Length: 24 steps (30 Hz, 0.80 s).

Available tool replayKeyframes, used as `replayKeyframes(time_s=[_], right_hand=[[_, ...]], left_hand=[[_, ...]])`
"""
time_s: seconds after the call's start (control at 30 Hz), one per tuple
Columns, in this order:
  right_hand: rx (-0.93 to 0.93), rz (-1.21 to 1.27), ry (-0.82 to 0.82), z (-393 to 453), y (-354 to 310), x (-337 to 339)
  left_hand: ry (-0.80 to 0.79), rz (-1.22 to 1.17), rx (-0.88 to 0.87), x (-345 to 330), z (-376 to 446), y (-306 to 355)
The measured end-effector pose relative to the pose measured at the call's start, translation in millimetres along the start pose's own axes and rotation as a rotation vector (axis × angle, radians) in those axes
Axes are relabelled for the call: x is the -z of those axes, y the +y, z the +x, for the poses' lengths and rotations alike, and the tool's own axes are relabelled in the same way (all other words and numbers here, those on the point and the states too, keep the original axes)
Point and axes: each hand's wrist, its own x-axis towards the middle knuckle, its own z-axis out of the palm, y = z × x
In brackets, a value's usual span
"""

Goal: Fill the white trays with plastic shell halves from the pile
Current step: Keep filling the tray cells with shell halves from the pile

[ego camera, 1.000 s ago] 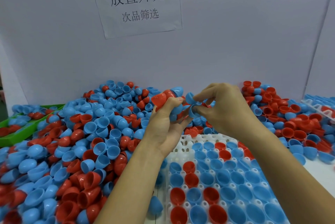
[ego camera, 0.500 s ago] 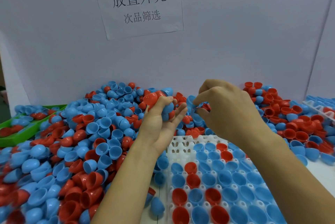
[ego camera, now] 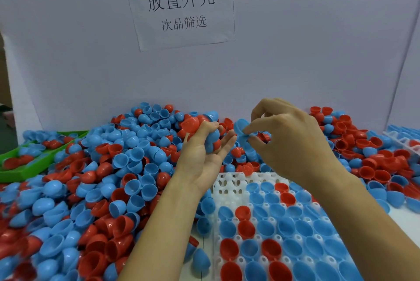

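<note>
— Several red and blue plastic shell halves sit bunched in the left hand, its fingers curled round them. What has changed in the last second?

— The right hand has drawn one blue plastic shell half away from that bunch. A second ago both hands met over it; now its thumb and forefinger pinch the half on its own, with the other fingers raised and loose.

— So where does that leave the task?

— My guess is that one half is singled out, ready to go down. The white plastic tray with round cups lies at five o'clock from the hands, mostly filled; a few bare cups remain at its far left corner, just below the left wrist.

— And the supply?

— The big pile of red and blue shell halves spreads from nine o'clock round to two.

— Any writing?

— The white paper sign on the wall at twelve o'clock reads "放置外壳", and below it, smaller, "次品筛选".
</note>
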Motion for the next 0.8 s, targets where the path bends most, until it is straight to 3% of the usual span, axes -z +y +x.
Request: replayKeyframes(time_s=[0.2,0.33,0.43,0.8], right_hand=[[-0.144,0.053,-0.162,0.9,13.5,-7.5],[-0.196,0.006,-0.582,2.2,18.5,-25.3],[-0.162,-0.035,-0.78,2.7,13.9,-43.1],[-0.096,-0.161,-0.988,-4.5,-3.4,-83.5]], left_hand=[[0.052,0.087,-0.007,4.0,2.0,3.1],[0.07,0.073,0.01,8.4,3.6,6.1],[0.069,0.055,0.017,10.9,4.3,7.3],[0.071,0.025,0.026,9.7,3.0,9.3]])
